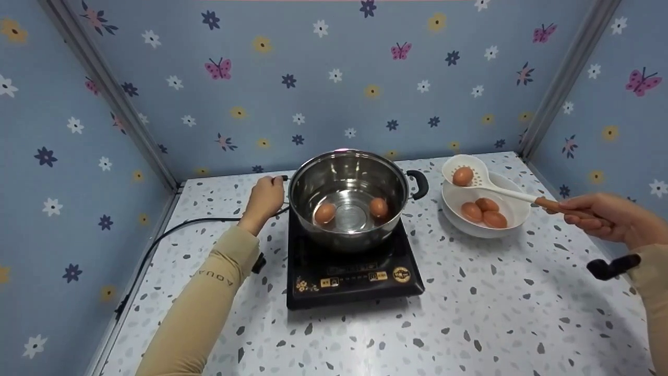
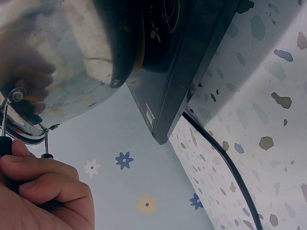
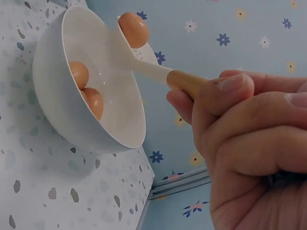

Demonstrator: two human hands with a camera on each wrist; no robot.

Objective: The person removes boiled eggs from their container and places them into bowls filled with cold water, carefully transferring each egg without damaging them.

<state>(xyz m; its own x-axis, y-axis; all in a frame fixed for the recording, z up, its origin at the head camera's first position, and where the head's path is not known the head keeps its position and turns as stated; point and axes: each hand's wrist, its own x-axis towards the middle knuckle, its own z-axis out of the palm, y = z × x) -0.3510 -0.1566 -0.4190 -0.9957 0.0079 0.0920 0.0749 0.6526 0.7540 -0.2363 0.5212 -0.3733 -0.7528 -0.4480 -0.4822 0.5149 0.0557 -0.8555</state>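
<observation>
My left hand (image 1: 266, 199) grips the left handle of a steel pot (image 1: 349, 237); in the left wrist view the fingers (image 2: 53, 179) curl round that black handle. Two brown eggs lie on the pot's bottom, one egg (image 1: 325, 213) at left and another egg (image 1: 379, 207) at right. My right hand (image 1: 610, 216) holds a white slotted spoon (image 1: 464, 162) by its wooden handle. One brown egg (image 1: 463, 176) sits in the spoon's bowl, over the far left rim of a white bowl (image 1: 485, 233). Inside that bowl lie three brown eggs (image 3: 95, 101).
The pot stands on a black induction cooker (image 1: 355, 282) with a panel at its front. A black cord (image 1: 198, 220) runs from it to the left across the speckled table (image 1: 334, 339). Flowered blue walls (image 1: 323, 104) enclose the back and both sides.
</observation>
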